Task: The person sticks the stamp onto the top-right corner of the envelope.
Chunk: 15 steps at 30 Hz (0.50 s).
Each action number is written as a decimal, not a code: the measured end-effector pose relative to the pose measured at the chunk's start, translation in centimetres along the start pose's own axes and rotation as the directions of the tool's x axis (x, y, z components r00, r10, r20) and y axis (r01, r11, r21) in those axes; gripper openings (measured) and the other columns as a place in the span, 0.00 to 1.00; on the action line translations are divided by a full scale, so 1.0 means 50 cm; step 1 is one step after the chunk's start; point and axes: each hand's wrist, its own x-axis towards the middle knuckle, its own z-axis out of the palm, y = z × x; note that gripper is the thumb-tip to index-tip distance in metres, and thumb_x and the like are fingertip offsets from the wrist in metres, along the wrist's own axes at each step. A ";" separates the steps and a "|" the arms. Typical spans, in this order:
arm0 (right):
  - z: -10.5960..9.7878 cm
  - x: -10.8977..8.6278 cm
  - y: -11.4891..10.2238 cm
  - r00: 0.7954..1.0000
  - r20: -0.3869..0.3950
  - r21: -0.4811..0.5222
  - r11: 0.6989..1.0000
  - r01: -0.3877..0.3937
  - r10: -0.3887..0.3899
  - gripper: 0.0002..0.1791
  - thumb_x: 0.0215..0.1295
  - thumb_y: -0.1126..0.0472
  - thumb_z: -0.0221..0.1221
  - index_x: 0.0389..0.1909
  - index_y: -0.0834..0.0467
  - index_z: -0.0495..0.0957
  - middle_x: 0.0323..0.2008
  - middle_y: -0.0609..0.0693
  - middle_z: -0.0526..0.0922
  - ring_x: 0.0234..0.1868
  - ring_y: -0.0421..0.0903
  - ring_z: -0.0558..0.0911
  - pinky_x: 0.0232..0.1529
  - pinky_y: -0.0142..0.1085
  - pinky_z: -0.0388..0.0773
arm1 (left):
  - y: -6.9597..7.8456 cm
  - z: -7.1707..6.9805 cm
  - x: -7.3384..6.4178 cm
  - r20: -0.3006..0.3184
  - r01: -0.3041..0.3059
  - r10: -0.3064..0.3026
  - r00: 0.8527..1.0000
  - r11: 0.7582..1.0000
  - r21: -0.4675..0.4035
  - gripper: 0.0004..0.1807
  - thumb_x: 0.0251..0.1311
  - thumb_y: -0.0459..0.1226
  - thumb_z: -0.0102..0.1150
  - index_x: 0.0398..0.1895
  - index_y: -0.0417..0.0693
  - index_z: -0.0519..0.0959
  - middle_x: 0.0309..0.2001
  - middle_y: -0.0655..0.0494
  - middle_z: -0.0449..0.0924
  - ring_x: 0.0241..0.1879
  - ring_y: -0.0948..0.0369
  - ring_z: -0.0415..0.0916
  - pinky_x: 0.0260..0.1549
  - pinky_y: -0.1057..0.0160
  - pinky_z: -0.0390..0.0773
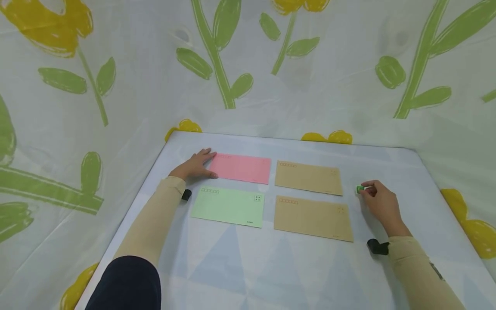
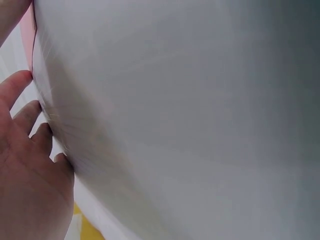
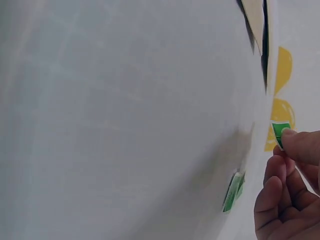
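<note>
My left hand lies spread at the left end of a pink envelope, its thumb and index finger at the two left corners. In the left wrist view the fingers of that hand rest on the tabletop. At the right, my right hand pinches a small green stamp with a white border between thumb and fingers. More green stamp paper lies on the table below that hand; how many pieces I cannot tell.
Nearer than the pink envelope is a light green envelope. Two brown envelopes lie one before the other to the right. A flower-printed curtain stands behind the table. Black wrist devices sit by both wrists.
</note>
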 end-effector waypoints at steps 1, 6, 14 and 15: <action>-0.001 0.001 -0.002 1.000 0.000 0.004 1.000 -0.005 0.005 0.17 0.76 0.58 0.57 0.57 0.65 0.75 0.42 0.63 0.81 0.36 0.54 0.77 0.28 0.36 0.72 | 0.000 0.000 0.001 0.000 0.001 -0.001 1.000 1.000 0.000 0.58 0.55 0.58 0.73 0.83 0.53 0.50 0.83 0.48 0.35 0.80 0.39 0.27 0.75 0.32 0.36; -0.002 0.004 -0.018 1.000 0.004 0.024 1.000 -0.010 0.009 0.18 0.76 0.56 0.57 0.57 0.65 0.75 0.42 0.62 0.81 0.36 0.52 0.77 0.27 0.35 0.73 | 0.001 -0.001 0.006 0.005 0.002 -0.002 1.000 1.000 0.012 0.58 0.55 0.59 0.72 0.83 0.53 0.50 0.83 0.49 0.35 0.80 0.43 0.26 0.76 0.35 0.34; 0.006 0.010 -0.046 1.000 0.010 0.052 0.999 -0.012 0.012 0.19 0.77 0.56 0.56 0.59 0.65 0.75 0.46 0.65 0.81 0.43 0.57 0.79 0.32 0.37 0.74 | 0.000 -0.004 0.006 0.017 -0.015 0.015 1.000 1.000 0.023 0.58 0.56 0.58 0.72 0.83 0.49 0.50 0.83 0.46 0.35 0.80 0.43 0.27 0.77 0.39 0.32; 0.007 0.012 -0.051 1.000 0.013 0.056 0.998 -0.014 0.013 0.19 0.77 0.56 0.56 0.59 0.65 0.74 0.47 0.65 0.81 0.45 0.58 0.79 0.33 0.37 0.75 | -0.001 -0.004 0.006 0.018 -0.015 0.014 1.000 1.000 0.025 0.58 0.56 0.58 0.72 0.83 0.49 0.50 0.83 0.46 0.35 0.80 0.43 0.27 0.77 0.39 0.32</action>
